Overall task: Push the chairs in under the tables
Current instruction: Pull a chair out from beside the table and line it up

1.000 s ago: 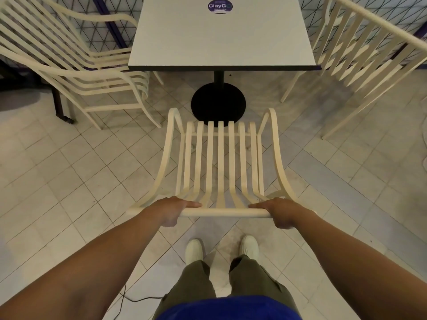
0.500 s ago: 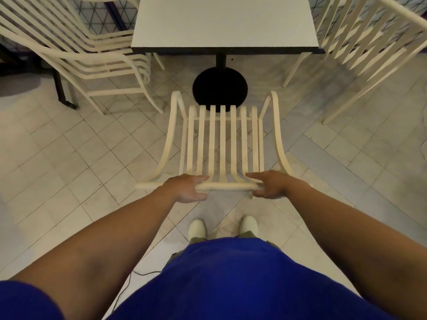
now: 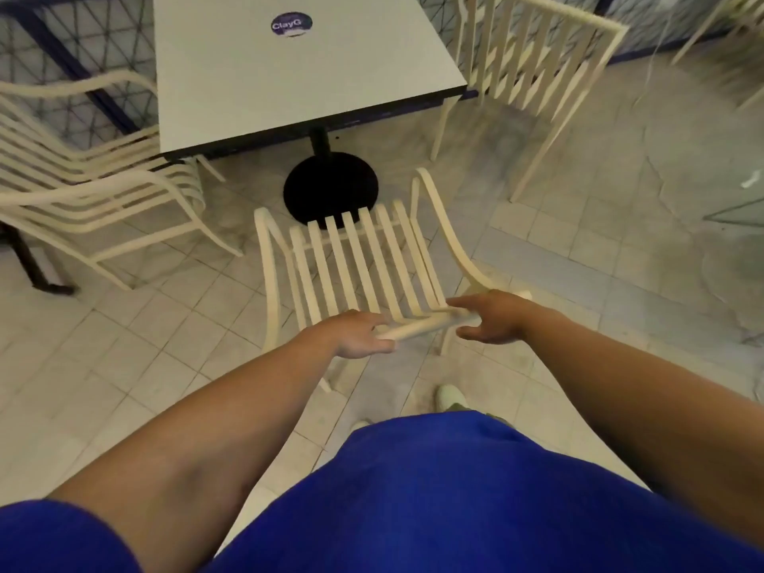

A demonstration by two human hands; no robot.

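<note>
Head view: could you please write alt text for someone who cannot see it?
The person's left hand and right hand hold the top rail of a cream slatted chair before a white table, seat not yet under it.

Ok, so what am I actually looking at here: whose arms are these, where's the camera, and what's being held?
No machine here: these are a person's two bare arms, filmed by one wide-angle camera worn on their head, looking forward and down, so their blue top and a shoe show below. The left hand and right hand each hold the top rail of a cream slatted chair between fingers and thumb. Ahead stands a white table on a black base, with a round sticker on top.
</note>
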